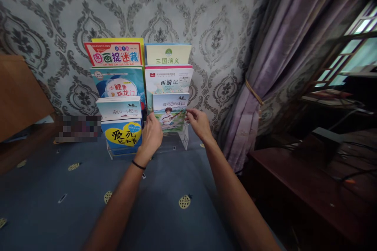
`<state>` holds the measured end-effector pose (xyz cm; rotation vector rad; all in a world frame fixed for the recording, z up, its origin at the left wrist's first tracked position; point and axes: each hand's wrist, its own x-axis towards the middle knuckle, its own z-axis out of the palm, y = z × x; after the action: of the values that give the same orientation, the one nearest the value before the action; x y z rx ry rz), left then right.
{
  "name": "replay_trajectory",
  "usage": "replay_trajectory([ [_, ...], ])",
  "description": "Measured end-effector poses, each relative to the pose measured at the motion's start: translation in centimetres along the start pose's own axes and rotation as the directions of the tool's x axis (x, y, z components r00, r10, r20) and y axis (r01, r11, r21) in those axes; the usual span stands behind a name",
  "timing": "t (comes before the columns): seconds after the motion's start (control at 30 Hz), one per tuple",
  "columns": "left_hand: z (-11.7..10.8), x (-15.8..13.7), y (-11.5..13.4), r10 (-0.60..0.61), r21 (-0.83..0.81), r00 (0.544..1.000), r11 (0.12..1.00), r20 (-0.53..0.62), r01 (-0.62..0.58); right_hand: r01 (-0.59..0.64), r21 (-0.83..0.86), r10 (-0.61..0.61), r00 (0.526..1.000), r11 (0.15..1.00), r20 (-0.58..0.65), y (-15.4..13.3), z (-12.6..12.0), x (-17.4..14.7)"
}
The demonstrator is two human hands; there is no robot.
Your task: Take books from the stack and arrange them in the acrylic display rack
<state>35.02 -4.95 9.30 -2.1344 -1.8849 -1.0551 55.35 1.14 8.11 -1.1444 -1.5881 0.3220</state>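
A clear tiered book rack (184, 138) stands on a blue cloth against the patterned wall, filled with children's books in two columns. My left hand (151, 134) and my right hand (198, 122) grip the two side edges of a picture book (171, 111) with a child and green meadow on its cover, held upright at the right column's lowest tier. Above it sit a white book (168, 80) and a pale green book (167, 54). The left column holds a blue and yellow book (122, 135), a white one (119, 108), a blue fish book (118, 81) and a red-titled one (113, 54).
The blue cloth (88, 200) with small yellow motifs covers the surface in front. A purple curtain (273, 66) hangs at the right beside a dark wooden desk (309, 188) with cables. A brown wooden panel (17, 94) stands at the left. A window (353, 51) is at far right.
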Motion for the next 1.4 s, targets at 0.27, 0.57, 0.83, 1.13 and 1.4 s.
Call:
replay_trajectory([
  [0.27, 0.4, 0.0, -0.2, -0.012, -0.03, 0.998, 0.999, 0.058, 0.013, -0.008, 0.025, 0.007, 1.0, 1.0, 0.009, 1.0, 0.5, 0.2],
  [0.57, 1.0, -0.1, -0.6, -0.001, -0.086, 0.999, 0.996, 0.038, 0.004, -0.011, 0.016, 0.011, 1.0, 1.0, -0.003, 0.6, 0.2, 0.1],
  [0.83, 0.6, -0.3, -0.1, 0.01, -0.082, 1.0, 0.997, -0.01, -0.011, -0.003, 0.009, 0.003, 1.0, 1.0, -0.012, 0.1, 0.0, 0.1],
  [1.13, 0.3, -0.4, 0.3, 0.027, -0.126, 0.997, 0.991, -0.072, -0.036, -0.009, -0.007, 0.009, 1.0, 1.0, 0.008, -0.3, -0.8, 0.0],
  [1.4, 0.3, -0.3, -0.2, 0.07, -0.126, 0.991, 0.988, -0.117, -0.084, -0.022, -0.001, 0.022, 0.999, 1.0, 0.027, -0.4, -0.9, 0.1],
])
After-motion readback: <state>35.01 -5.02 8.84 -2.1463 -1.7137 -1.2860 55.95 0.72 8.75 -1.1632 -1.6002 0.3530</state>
